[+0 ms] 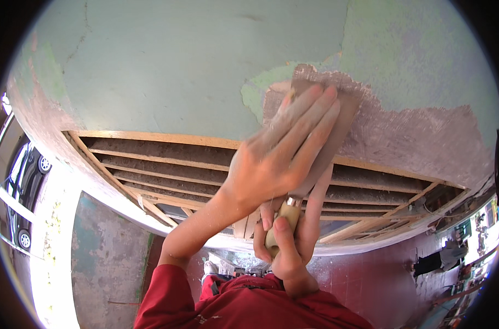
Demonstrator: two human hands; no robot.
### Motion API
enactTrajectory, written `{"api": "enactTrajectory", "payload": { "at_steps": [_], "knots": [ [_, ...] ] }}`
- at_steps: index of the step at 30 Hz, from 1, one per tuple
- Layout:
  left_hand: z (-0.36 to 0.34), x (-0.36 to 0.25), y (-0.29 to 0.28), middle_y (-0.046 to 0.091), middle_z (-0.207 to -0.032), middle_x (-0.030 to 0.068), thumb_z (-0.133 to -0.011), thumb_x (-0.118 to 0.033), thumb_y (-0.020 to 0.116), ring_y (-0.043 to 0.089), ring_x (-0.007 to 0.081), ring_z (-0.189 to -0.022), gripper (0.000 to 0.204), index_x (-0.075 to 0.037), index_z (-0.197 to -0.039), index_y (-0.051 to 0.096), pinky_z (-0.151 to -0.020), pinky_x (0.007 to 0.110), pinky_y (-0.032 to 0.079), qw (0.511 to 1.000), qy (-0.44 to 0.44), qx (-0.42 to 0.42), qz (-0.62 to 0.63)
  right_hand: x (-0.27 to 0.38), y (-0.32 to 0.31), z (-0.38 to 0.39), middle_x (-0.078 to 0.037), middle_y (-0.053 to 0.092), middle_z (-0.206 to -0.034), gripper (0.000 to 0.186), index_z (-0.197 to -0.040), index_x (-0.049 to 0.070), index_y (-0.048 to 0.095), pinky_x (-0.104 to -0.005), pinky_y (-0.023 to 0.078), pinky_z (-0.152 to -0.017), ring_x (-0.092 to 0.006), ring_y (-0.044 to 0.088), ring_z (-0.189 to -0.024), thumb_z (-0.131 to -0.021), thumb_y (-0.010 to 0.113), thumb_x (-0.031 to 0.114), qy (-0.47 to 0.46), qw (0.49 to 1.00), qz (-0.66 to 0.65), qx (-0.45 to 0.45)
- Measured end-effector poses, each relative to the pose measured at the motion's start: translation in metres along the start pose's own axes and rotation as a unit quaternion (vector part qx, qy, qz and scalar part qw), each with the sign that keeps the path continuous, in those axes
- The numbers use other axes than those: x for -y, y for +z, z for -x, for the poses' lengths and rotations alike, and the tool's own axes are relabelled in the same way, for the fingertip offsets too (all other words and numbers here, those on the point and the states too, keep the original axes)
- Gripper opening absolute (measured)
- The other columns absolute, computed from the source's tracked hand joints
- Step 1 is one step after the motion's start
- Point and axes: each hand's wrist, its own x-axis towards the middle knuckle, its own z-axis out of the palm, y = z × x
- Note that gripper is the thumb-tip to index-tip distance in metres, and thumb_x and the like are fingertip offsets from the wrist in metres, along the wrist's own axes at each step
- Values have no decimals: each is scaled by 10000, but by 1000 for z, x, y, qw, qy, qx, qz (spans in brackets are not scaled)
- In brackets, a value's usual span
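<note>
A scraper with a wide, flat metal blade (pixel 343 123) and a pale wooden handle (pixel 290 216) is held up against the wall. My right hand (pixel 293 244) is wrapped round the handle from below. Over the blade lies my left hand (pixel 285 145), fingers stretched out flat and slightly blurred, covering much of the metal. The blade's far edge meets a rough greyish-brown patch (pixel 414 129) where the paint is off. Around that patch the wall keeps its pale green paint (pixel 167 71), with a brighter green fringe beside the blade.
Just below the painted area, a wooden louvred vent (pixel 167 159) with dusty slats spans the wall. Red floor tiles (pixel 364 279) lie beneath. A dark car (pixel 27 181) stands outside at far left. Another person (pixel 444 257) is off to the right.
</note>
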Motion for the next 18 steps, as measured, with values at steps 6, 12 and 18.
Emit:
{"api": "enactTrajectory", "payload": {
  "at_steps": [6,12,18],
  "knots": [
    [-6,2,-1,720,-1250,101,-783,-23,741,693,279,-1181,410,-44,-1192,719,-946,384,601,1000,-7,-16,7,3,2,-7,-185,595,-987,876,-1595,12,-206,-198,348,-401,-72,457,-451,-956,394,-14,-13,1000,10,0],
    [7,-3,-3,722,-1245,108,-779,-21,740,689,287,-1189,415,-39,-1193,719,-961,395,593,1000,-8,8,0,-4,0,6,-167,511,-957,899,-1627,187,-190,-199,337,-334,-81,338,-451,-1001,448,93,10,1000,6,-10],
    [-8,4,-4,724,-1240,114,-784,-15,736,687,284,-1191,411,-33,-1195,720,-971,394,594,1000,-9,-15,4,8,7,-10,-158,582,-939,893,-1592,36,-227,-204,343,-384,-65,454,-444,-946,386,-31,9,999,-32,5]
  ]
}}
